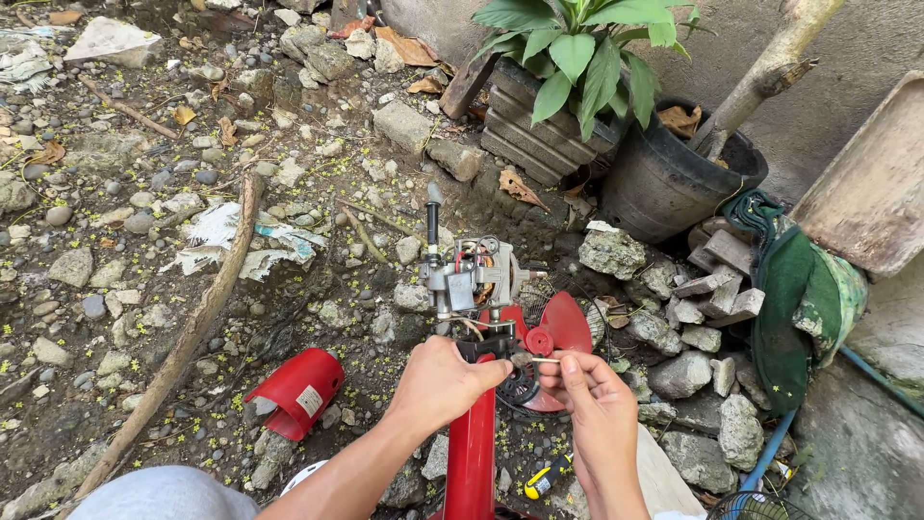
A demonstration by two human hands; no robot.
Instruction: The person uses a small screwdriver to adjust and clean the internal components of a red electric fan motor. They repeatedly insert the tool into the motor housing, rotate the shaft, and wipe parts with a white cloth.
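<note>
A red fan stand (pixel 471 453) rises toward me, topped by a bare grey fan motor (pixel 469 274) with a black shaft pointing up. My left hand (pixel 438 380) grips the neck of the stand just below the motor. My right hand (pixel 587 390) pinches a small thin metal pin beside the motor. Behind my hands, a red fan blade (pixel 563 323) lies on the ground. A red motor cover (pixel 294 388) rests on the gravel to the left.
A yellow-handled screwdriver (pixel 545 476) lies near my right wrist. Stones and rubble (pixel 693 337) pile up at right, with a green cloth (pixel 789 289), a black plant pot (pixel 664 173) and a leafy plant. A long stick (pixel 192 332) crosses the gravel at left.
</note>
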